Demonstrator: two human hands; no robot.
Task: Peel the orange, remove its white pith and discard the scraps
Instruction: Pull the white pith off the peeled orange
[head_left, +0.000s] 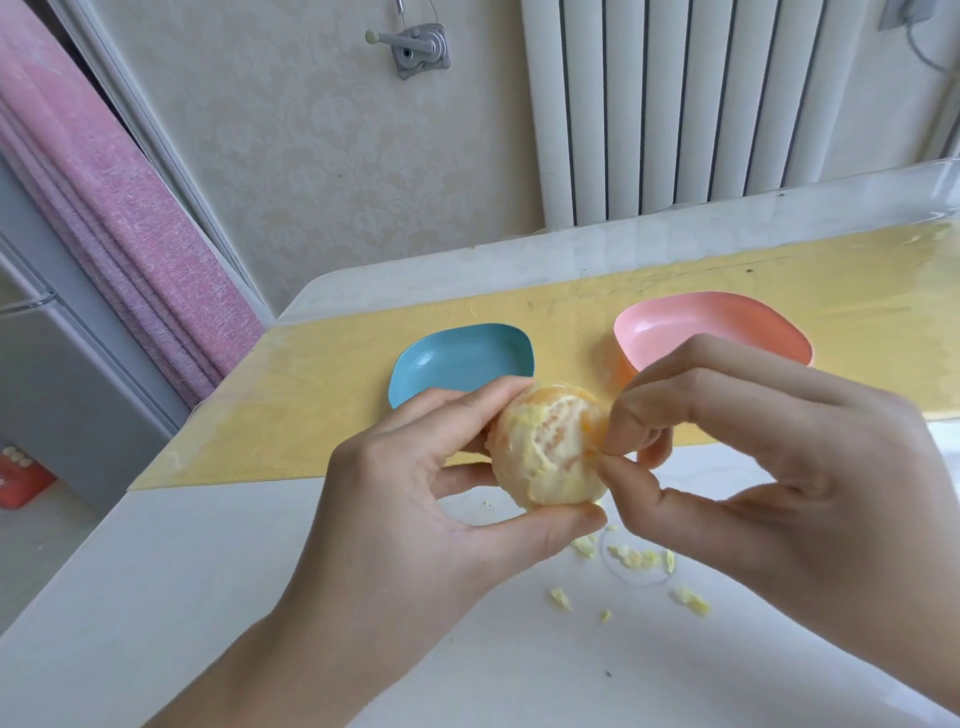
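Left hand (415, 493) comes in from lower left, palm turned right, wrist bent slightly. Grip is around the orange (545, 447): thumb pressed under its lower edge, fingertips curled over its top-left side. Orange is held in the air above the white surface (208, 597), near frame centre. It is peeled, mostly covered in pale pith, with some orange flesh showing on the upper right.

Right hand (779, 467) comes in from the right, knuckles up and fingers arched. Narrow grip: thumb and index tip pinch a bit of pith (597, 453) at the orange's right edge. Other fingers curl loosely behind.

Small yellowish scraps (639, 558) lie scattered on the surface directly below the hands.

Behind the hands is a yellow mat (311, 405) with a blue dish (462, 358) on the left and a pink dish (701, 322) on the right, set apart. Hands partly cover the near rims of both.
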